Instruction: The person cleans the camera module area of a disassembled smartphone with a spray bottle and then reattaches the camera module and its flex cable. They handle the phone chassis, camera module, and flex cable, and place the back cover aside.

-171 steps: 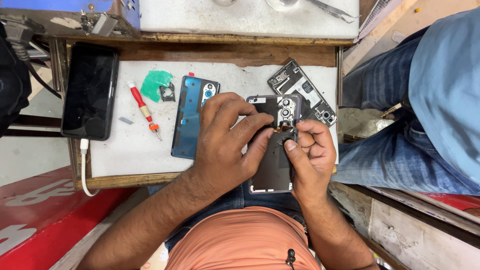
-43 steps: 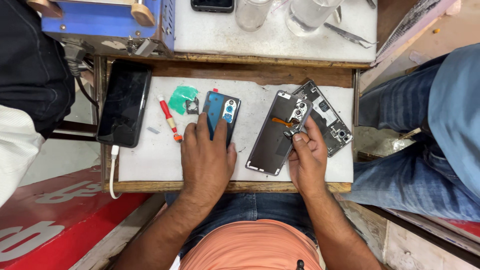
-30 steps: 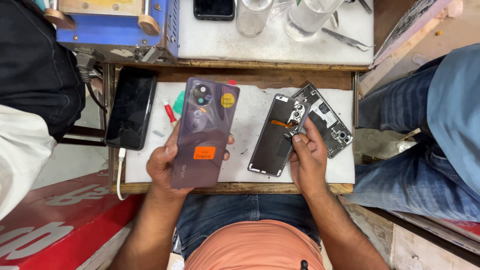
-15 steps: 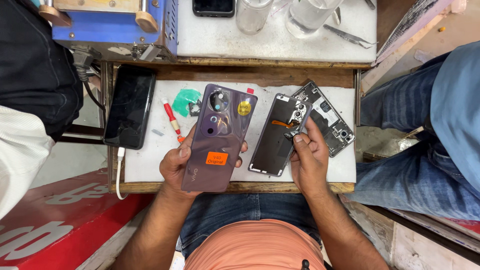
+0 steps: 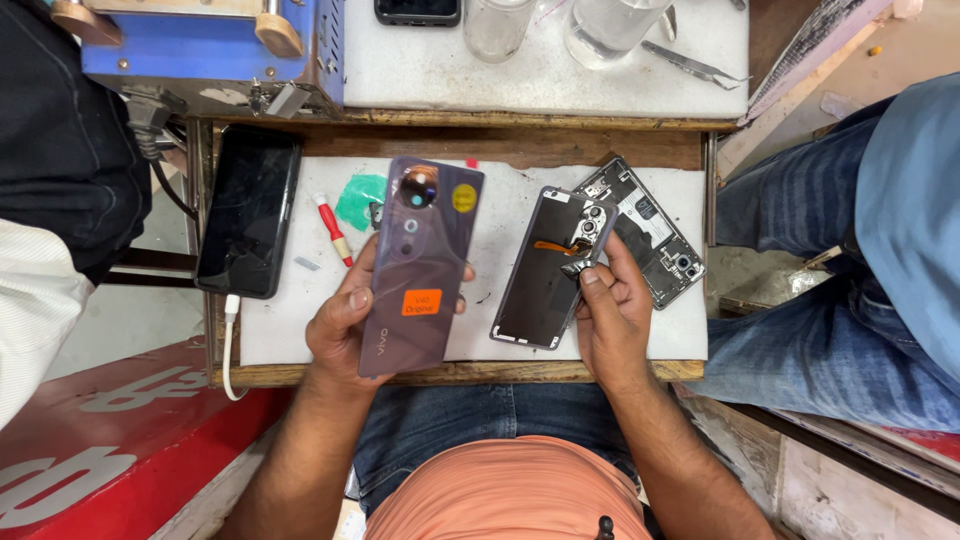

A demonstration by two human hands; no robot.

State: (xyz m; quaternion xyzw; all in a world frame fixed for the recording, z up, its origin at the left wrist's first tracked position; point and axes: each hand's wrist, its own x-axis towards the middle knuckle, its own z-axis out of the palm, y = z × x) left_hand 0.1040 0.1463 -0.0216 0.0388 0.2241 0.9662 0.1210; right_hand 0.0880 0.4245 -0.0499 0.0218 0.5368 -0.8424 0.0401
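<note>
Bare left hand (image 5: 345,325) and bare right hand (image 5: 612,318), forearms uncovered with no sleeves reaching them, salmon-orange cotton shirt (image 5: 505,490), blue denim jeans (image 5: 440,425)

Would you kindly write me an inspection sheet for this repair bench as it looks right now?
Surface: white mat on a wooden-edged bench, scuffed.
Job's things: purple back cover with an orange sticker, held above the mat; opened phone lying flat, its insides showing.
Clutter: red screwdriver, green scrap, phone frame, black phone, tweezers, two clear containers on the rear shelf.
Grippers: left hand grips the cover; right hand has fingertips on the opened phone.
Cables: white cable plugged into the black phone.
Surroundings: blue machine; seated person in jeans at right.
</note>
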